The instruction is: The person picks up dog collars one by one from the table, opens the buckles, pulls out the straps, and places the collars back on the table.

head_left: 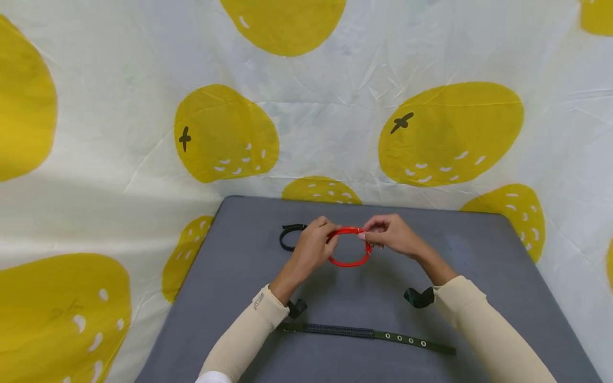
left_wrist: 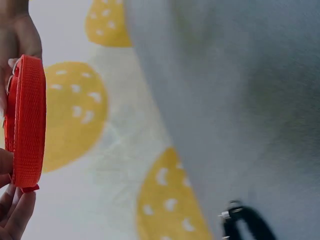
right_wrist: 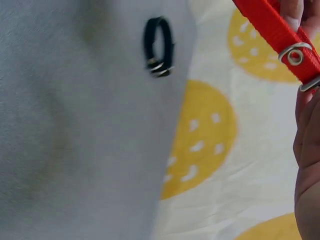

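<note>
A red webbing collar (head_left: 350,264), bent into a loop, is held up above the grey table between both hands. My left hand (head_left: 312,244) pinches its left side between thumb and fingers. At the other side, my right hand (head_left: 394,234) pinches the loop near its metal fittings. In the right wrist view the red collar (right_wrist: 270,25) shows a metal ring, an eyelet and part of a buckle beside the fingers. The left wrist view shows the collar (left_wrist: 30,120) edge-on, with fingertips at its lower end.
A black looped collar (head_left: 286,239) with metal fittings lies on the grey table (head_left: 383,298) behind the left hand. Nearer the front, a dark green strap (head_left: 407,339) with several eyelets lies stretched out. White cloth with yellow fruit prints (head_left: 325,138) hangs behind the table.
</note>
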`<act>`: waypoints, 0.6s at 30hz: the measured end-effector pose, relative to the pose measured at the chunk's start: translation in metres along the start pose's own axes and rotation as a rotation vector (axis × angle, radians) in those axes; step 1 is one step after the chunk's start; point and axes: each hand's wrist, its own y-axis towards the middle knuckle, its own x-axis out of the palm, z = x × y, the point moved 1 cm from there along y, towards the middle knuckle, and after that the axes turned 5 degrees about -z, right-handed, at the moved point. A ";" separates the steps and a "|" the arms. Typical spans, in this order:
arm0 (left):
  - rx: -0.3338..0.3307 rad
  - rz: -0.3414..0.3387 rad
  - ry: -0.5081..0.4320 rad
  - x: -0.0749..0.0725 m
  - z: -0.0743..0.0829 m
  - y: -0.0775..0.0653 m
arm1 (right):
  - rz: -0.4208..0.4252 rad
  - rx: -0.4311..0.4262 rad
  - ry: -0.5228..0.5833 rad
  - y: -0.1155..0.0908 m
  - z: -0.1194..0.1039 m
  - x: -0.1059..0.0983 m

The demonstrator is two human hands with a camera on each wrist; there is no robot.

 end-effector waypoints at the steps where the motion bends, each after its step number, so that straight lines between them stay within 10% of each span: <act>1: 0.022 0.019 0.002 -0.006 0.005 -0.002 | -0.005 -0.015 -0.011 -0.003 -0.003 -0.001; 18: 0.272 0.061 -0.052 -0.059 0.057 -0.035 | 0.063 -0.199 -0.165 -0.074 -0.065 0.026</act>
